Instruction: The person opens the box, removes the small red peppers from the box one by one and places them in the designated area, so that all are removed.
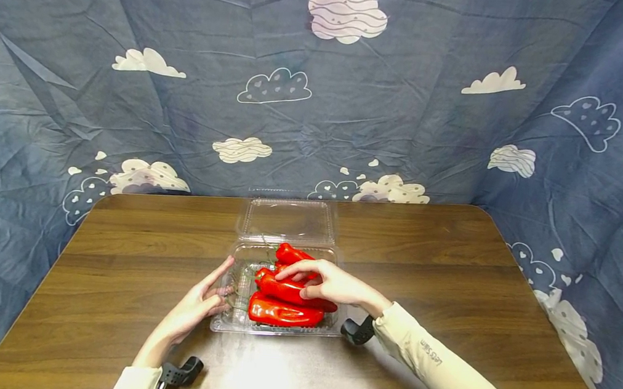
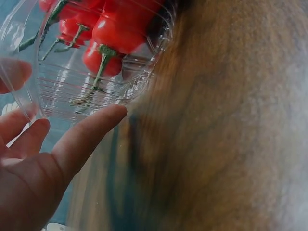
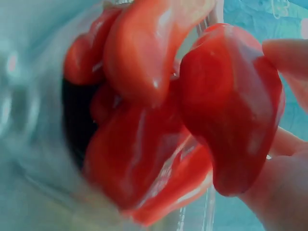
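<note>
Several long red peppers with green stems lie in a clear plastic clamshell container, its lid folded back. My right hand reaches over them from the right. Between its thumb and fingers it holds one pepper, raised above the others in the right wrist view. My left hand is at the container's left side, fingers spread and loosely extended. In the left wrist view its thumb points along the container's near end, and one fingertip shows through the clear plastic.
The opened lid lies flat toward the back of the wooden table. A blue cloth with cloud prints hangs behind and beside the table. Black wrist bands sit below both hands.
</note>
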A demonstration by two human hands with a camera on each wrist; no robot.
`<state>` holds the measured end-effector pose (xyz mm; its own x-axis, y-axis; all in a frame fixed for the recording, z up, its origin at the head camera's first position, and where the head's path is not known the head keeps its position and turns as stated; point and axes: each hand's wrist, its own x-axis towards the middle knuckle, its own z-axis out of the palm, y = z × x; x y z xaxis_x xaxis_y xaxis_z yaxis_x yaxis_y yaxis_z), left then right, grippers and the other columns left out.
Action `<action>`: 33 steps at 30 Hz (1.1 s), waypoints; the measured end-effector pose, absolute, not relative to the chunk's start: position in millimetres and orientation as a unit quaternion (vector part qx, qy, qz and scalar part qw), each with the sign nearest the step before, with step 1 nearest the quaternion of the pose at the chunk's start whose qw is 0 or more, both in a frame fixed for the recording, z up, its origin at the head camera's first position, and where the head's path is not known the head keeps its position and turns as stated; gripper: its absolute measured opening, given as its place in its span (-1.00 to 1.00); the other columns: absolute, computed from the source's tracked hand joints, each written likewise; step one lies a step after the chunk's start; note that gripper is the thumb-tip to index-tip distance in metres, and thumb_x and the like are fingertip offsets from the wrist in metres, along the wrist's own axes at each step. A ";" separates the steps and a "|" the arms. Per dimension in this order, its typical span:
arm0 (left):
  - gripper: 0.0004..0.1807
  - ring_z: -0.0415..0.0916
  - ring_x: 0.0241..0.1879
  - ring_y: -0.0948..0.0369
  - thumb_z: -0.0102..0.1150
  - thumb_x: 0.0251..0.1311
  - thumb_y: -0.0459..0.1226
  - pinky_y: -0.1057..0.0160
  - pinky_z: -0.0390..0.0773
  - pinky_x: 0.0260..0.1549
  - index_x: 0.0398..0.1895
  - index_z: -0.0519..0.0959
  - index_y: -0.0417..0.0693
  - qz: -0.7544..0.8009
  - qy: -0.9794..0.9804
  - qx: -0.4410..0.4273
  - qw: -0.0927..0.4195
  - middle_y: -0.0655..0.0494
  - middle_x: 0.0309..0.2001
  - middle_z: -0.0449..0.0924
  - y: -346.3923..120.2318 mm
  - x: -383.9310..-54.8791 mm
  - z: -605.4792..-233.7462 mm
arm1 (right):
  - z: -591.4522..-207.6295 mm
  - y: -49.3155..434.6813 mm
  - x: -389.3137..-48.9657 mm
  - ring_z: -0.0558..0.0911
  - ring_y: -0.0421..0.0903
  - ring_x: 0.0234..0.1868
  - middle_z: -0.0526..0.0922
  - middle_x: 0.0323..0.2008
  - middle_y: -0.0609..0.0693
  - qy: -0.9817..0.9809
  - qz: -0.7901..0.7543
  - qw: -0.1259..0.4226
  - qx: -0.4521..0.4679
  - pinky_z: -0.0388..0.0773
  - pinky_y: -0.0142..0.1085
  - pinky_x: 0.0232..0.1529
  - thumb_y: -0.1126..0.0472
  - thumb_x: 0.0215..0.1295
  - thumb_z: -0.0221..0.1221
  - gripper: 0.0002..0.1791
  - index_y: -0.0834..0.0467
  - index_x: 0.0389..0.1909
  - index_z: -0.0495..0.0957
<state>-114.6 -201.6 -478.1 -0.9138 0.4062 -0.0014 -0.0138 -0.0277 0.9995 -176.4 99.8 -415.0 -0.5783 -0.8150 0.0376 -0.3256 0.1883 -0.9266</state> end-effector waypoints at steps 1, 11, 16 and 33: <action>-0.18 0.01 0.28 -0.37 -0.18 0.17 -0.58 0.12 0.46 0.07 0.51 -0.17 -0.22 0.702 0.681 0.144 0.148 -0.12 0.51 -0.39 -202.1 -114.5 -478.2 | -415.3 101.4 -177.3 0.51 0.00 -0.02 0.56 0.09 0.09 0.726 -0.512 0.242 -0.391 0.48 -0.20 -0.01 0.54 0.05 0.04 -0.48 0.27 0.10 0.53; -0.19 0.05 0.27 -0.34 -0.17 0.17 -0.58 0.12 0.47 0.05 0.50 -0.15 -0.23 0.700 0.684 0.147 0.142 -0.12 0.51 -0.36 -206.9 -113.1 -477.6 | -416.0 118.0 -183.4 0.46 0.01 0.11 0.51 0.17 0.12 0.694 -0.585 0.242 -0.343 0.46 -0.29 0.00 0.52 0.14 0.00 -0.48 0.31 0.18 0.47; -0.20 0.03 0.27 -0.36 -0.16 0.17 -0.59 0.21 0.50 0.01 0.50 -0.14 -0.22 0.707 0.678 0.144 0.140 -0.12 0.51 -0.36 -209.1 -111.4 -477.2 | -419.5 125.0 -185.3 0.46 0.03 0.12 0.42 0.21 0.31 0.644 -0.640 0.256 -0.333 0.48 -0.30 0.05 0.51 0.21 -0.03 -0.50 0.45 0.22 0.34; -0.30 0.33 0.20 0.14 -0.18 0.32 -0.52 0.21 0.56 -0.03 0.49 -0.14 -0.27 0.714 0.669 0.165 0.125 -0.04 0.51 -0.27 -224.2 -106.5 -477.5 | -419.5 154.2 -182.5 0.55 -0.01 0.04 0.40 0.22 0.19 0.606 -0.709 0.253 -0.258 0.58 -0.23 -0.04 0.48 0.29 -0.05 -0.49 0.43 0.28 0.26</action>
<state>-106.5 -224.2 -477.5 -0.9138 0.4004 0.0683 0.0421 -0.0738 0.9964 -182.5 154.2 -419.5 -0.7389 -0.6712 0.0593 0.0461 -0.1382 -0.9893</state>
